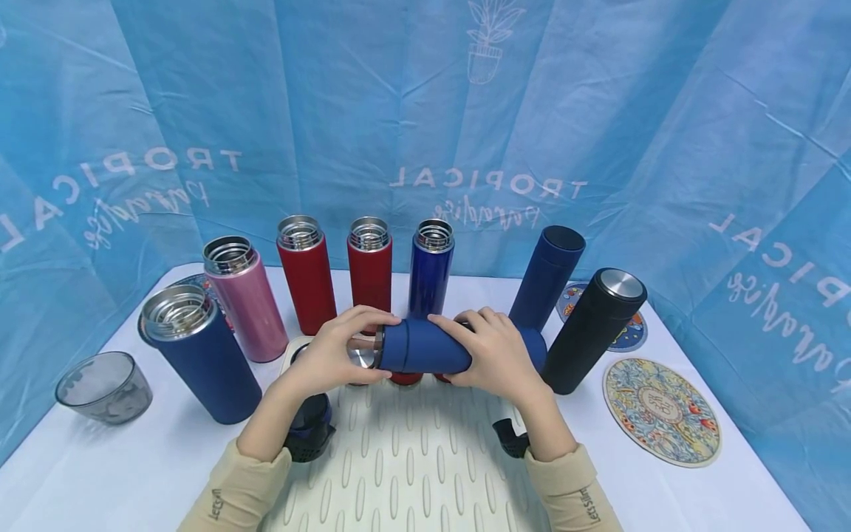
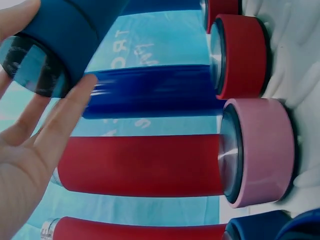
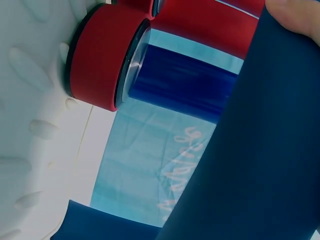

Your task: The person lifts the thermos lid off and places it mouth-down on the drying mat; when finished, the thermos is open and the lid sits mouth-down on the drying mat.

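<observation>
A matte blue thermos bottle lies sideways in the air between both hands, over the ribbed tray. My right hand grips its body from above, fingers on the far side and thumb nearer me. At the other end my left hand holds the lid, with the thumb and fingers spread around its shiny end face. Below the bottle, short red lids and a pink lid stand on the tray. Blue lids show at the lower edge of the left wrist view.
Across the back stand uncapped bottles: dark blue, pink, two red and glossy blue. Capped navy and black bottles stand right. The pale tray lies nearest. A glass and round coaster flank it.
</observation>
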Demonstrator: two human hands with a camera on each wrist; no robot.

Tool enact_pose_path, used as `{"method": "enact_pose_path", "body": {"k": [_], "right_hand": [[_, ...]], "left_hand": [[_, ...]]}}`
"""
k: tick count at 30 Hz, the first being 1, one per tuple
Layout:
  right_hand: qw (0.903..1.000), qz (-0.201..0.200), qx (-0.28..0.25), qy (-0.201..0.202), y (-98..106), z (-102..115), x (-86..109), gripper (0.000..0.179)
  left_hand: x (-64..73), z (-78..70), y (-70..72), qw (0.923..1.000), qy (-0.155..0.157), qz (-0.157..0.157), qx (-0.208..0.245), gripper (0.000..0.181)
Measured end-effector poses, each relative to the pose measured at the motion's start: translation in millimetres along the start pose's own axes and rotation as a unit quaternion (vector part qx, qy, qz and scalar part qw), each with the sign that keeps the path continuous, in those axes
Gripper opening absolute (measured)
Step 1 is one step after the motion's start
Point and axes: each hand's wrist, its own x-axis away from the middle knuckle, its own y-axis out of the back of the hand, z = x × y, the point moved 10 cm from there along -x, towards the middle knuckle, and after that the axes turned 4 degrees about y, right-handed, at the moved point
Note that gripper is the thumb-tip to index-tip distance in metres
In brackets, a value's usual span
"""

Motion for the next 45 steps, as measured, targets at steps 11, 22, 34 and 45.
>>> {"method": "enact_pose_path", "body": {"k": [11, 22, 34, 45], "right_hand": [[0.9988, -0.02, 0.036, 0.027, 4.3, 8.8, -1.2, 0.085], [0.9949, -0.037, 0.089, 0.031, 9.3, 11.6, -1.1, 0.089], [0.9935, -0.041, 0.102, 0.028, 13.9, 7.6, 0.3, 0.088], [0.9931, -0.058, 0.098, 0.028, 22.0, 4.4, 1.3, 0.087]], "left_hand": [[0.6, 9.2, 5.6, 0.9988, 0.041, -0.016, 0.022, 0.064], [0.9, 32.4, 2.9, 0.9836, 0.155, -0.03, 0.087, 0.06], [1.8, 32.6, -4.9, 0.9744, 0.193, -0.009, 0.116, 0.071], [-1.2, 1.7, 2.5, 0.9956, 0.03, -0.021, 0.086, 0.062]]}}
